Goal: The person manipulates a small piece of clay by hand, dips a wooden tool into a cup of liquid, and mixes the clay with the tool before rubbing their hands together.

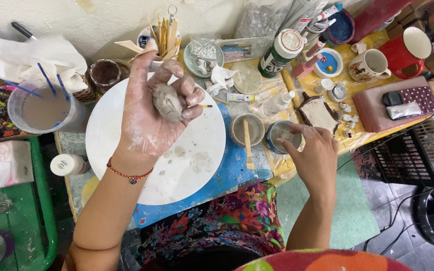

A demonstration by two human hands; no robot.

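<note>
My left hand (pixel 149 113), dusted white with dried slip, is raised palm up and closed around a lump of grey clay (pixel 167 102), smooth, damp and roughly egg-shaped, pinched between thumb and curled fingers. It hovers over a round white board (pixel 197 160), flat and matte, smeared with pale clay marks. A thin red cord bracelet (pixel 129 174) circles that wrist.

My right hand (pixel 315 150) reaches to a small blue bowl (pixel 276 138) of cloudy water, fingertips narrow and dipping at its rim, holding nothing. Just beside it stands a grey bowl (pixel 239 131) of thick slip with a flat wooden stick (pixel 247 145) resting in it.

To the left, a clear plastic cup (pixel 43 111) holds murky brownish water and blue-handled brushes. Behind the board, a white jar (pixel 159 42) bristles with wooden modelling tools. A red mug (pixel 408 50) and a printed white mug (pixel 370 65) sit far right.

The surface (pixel 237 173) is covered in blue sheet with yellow plastic beyond, crowded and spattered. A pale wall rises behind; the floor is green to the right.
</note>
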